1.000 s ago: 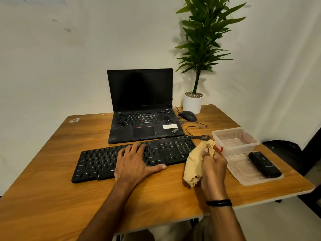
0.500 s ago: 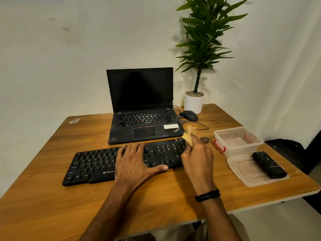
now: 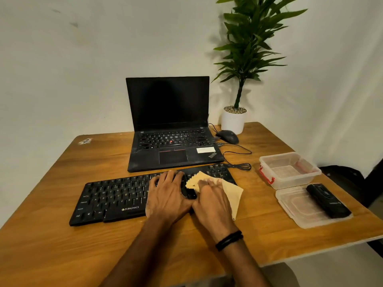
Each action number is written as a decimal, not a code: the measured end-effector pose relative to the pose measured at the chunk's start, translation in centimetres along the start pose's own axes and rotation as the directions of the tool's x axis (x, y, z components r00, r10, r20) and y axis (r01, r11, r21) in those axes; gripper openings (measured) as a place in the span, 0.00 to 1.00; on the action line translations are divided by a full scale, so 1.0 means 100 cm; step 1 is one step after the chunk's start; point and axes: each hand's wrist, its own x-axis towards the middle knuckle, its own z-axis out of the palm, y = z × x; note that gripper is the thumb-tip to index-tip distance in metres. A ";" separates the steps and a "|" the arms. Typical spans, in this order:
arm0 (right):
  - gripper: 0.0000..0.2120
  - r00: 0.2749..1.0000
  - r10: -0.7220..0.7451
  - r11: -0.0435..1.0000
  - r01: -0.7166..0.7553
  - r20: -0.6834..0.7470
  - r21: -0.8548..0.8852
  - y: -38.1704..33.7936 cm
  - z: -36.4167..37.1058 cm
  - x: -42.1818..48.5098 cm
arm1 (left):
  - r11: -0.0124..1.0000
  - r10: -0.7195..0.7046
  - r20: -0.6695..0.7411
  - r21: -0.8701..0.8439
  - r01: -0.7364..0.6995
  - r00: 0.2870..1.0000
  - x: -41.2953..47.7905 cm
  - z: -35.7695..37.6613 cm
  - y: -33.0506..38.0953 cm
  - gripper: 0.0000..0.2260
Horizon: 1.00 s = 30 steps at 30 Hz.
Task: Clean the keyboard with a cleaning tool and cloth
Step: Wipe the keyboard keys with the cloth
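Keyboard of black matte plastic [image 3: 116, 199] lies near the front edge of the wooden table [image 3: 62, 255]. Our right hand [image 3: 213, 204], which held the soft tan cloth [image 3: 232, 191] bunched a second ago, now presses it flat on the right-end keys, fingers [image 3: 207, 184] extended. Our left hand [image 3: 167, 195] rests open on the keys, steadying. Wiping has begun, we judge.

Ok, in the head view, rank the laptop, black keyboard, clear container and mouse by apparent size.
1. Laptop, largest with its screen up.
2. Black keyboard, wider but thinner, partly hidden.
3. Clear container.
4. Mouse, smallest, though it sits farthest back, so its true size against the container is unsure.
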 end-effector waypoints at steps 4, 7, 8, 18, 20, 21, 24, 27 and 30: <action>0.20 0.997 0.065 0.978 -0.054 -0.050 0.199 0.005 0.005 -0.002 | 1.000 -0.015 -0.012 0.010 0.015 1.000 -0.002 -0.003 0.003 0.52; 0.16 0.936 0.306 0.796 -0.151 -0.174 0.586 0.006 -0.002 0.015 | 1.000 -0.011 0.002 0.030 0.011 1.000 -0.003 -0.004 0.004 0.61; 0.15 0.897 0.369 0.758 -0.141 -0.241 0.637 0.006 -0.007 0.023 | 0.999 -0.014 0.007 0.032 0.013 1.000 -0.003 -0.004 0.003 0.61; 0.24 0.997 0.060 0.998 -0.061 -0.050 -0.021 -0.010 0.001 0.041 | 1.000 -0.026 0.007 0.008 0.026 1.000 -0.003 -0.002 0.004 0.42; 0.23 0.994 0.062 0.992 -0.071 -0.091 -0.104 -0.014 0.004 0.033 | 0.999 -0.033 0.000 0.013 0.033 0.999 -0.003 -0.001 0.003 0.34; 0.21 0.993 0.070 0.991 -0.080 -0.094 -0.107 -0.013 0.003 0.031 | 0.999 -0.037 0.001 0.014 0.037 0.999 -0.003 -0.001 0.004 0.34; 0.19 0.994 0.093 0.995 -0.094 -0.050 -0.015 -0.012 -0.005 0.035 | 0.999 -0.037 0.032 0.007 0.037 0.999 -0.004 -0.005 0.005 0.46; 0.21 0.995 0.095 0.993 -0.095 -0.007 0.066 -0.012 -0.015 0.042 | 1.000 -0.030 0.027 0.007 0.030 0.999 -0.005 -0.007 0.007 0.53; 0.17 0.997 0.074 0.997 -0.074 0.028 0.007 -0.015 -0.013 0.038 | 0.998 -0.058 0.018 -0.016 0.058 0.998 -0.004 -0.007 0.005 0.47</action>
